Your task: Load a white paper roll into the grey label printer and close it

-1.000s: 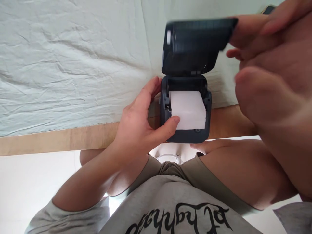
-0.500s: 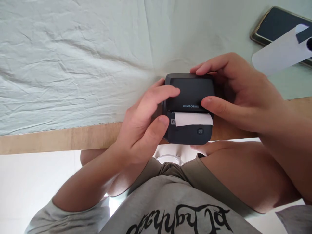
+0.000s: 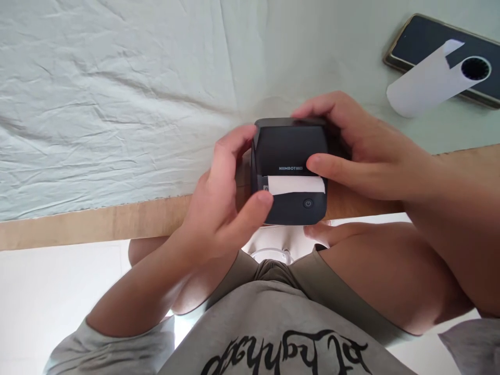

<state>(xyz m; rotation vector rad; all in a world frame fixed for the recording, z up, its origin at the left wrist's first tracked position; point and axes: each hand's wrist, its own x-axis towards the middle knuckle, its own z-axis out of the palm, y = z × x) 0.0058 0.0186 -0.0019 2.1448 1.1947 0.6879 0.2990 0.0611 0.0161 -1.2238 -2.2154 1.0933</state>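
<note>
1 phone, dark screen up, lies at an angle, upper R. 1 curled white paper tube lies partly over it, open end twd R edge. Pale green cloth covers most of desk, v. wrinkled on L, smoother on R; bare wood along nr edge. White floor below, btm L.
</note>
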